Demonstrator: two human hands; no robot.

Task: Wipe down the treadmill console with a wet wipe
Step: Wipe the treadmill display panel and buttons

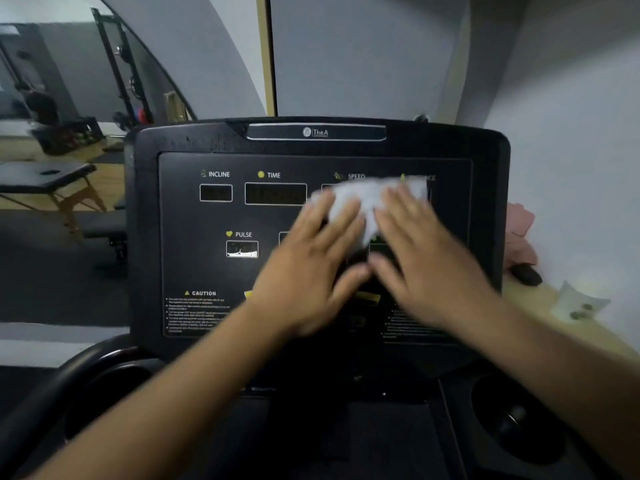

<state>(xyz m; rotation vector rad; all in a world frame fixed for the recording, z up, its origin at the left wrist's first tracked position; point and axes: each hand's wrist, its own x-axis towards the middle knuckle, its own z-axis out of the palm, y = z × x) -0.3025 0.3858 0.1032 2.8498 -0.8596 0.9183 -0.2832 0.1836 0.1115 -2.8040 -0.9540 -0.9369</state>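
The black treadmill console (214, 216) fills the middle of the view, with INCLINE, TIME, SPEED and PULSE labels and small displays. A white wet wipe (367, 199) lies spread on its upper right part, over the speed display. My left hand (311, 268) and my right hand (422, 258) lie side by side with straight fingers, fingertips pressing the wipe flat against the panel. Both hands are motion-blurred. The wipe's lower part and some console buttons are hidden under my hands.
Cup holders sit at the lower left (104, 403) and lower right (519, 420) of the console. A pink cloth (519, 237) and a dark object (524, 273) lie on a wooden ledge at the right. A massage table (45, 178) stands at the left.
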